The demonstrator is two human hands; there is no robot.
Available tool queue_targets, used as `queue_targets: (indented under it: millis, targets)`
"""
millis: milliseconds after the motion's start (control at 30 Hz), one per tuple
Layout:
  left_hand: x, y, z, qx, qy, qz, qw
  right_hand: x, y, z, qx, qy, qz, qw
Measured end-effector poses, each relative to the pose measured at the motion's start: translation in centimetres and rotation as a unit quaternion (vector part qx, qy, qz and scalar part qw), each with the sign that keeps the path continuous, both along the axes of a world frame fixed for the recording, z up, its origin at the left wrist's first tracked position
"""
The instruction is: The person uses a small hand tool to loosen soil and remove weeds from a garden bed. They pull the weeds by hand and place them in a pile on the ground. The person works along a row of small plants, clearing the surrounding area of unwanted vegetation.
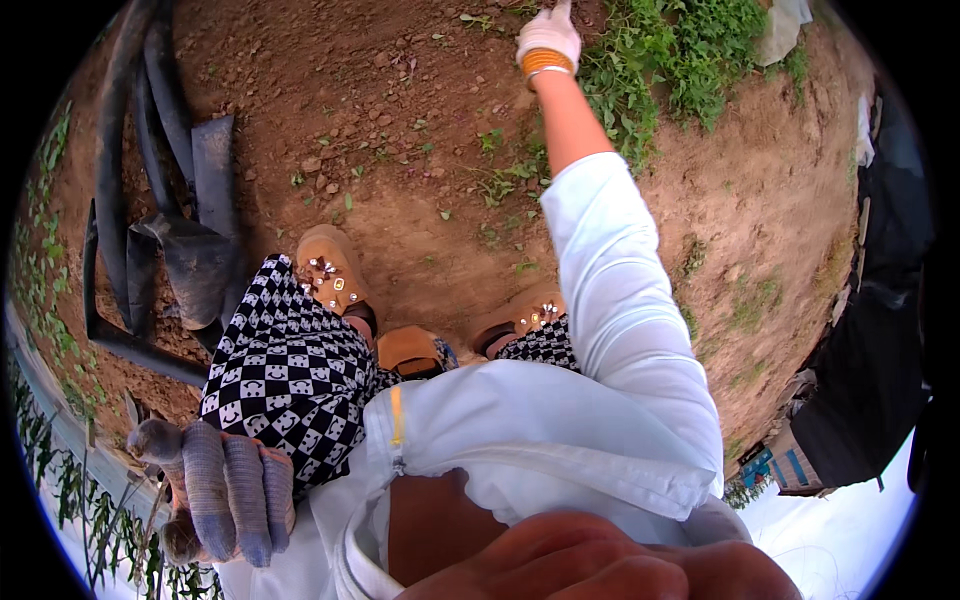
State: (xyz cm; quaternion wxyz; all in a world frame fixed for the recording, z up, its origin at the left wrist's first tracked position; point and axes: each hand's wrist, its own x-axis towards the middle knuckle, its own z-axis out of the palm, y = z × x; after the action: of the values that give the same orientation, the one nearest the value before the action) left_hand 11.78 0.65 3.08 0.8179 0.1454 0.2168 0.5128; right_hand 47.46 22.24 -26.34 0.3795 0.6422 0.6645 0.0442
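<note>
Reaching right hand (547, 35) into weeds (680, 50), fingertips cut off | left hand (225, 490) gloved, resting

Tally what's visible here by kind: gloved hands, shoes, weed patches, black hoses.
Gloved hands: 2, left hand grey, right hand white, reaching to the weeds
Tan shoes: 2
Large weed patch: 1
Black hose bundle: 1
Total: 6

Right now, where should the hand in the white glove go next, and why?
Probably a little forward and right, into the green weeds. The right hand is stretched out over bare soil at their edge, not plainly holding anything. The left hand rests on the checkered trousers.
</note>
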Motion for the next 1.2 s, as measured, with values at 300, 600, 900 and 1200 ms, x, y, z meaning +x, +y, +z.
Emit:
queue_targets:
  millis: [300,600,900,1200]
  targets:
    - [-0.8,-0.7,0.0,-0.021,0.015,0.027,0.999,-7.7,-2.8,-15.1,0.341,0.424,-0.369,0.753]
    - [-0.5,-0.6,0.1,-0.017,0.017,0.044,0.999,-22.2,-11.0,-5.2,0.217,0.656,-0.530,0.492]
    - [-1.5,-0.8,0.0,-0.035,-0.014,0.028,0.999,-5.3,-2.0,0.6,0.316,0.681,-0.574,0.327]
    - [-1.0,-1.1,-0.2,-0.010,0.001,0.062,0.998,-8.2,-4.8,-8.6,0.319,0.557,-0.546,0.539]
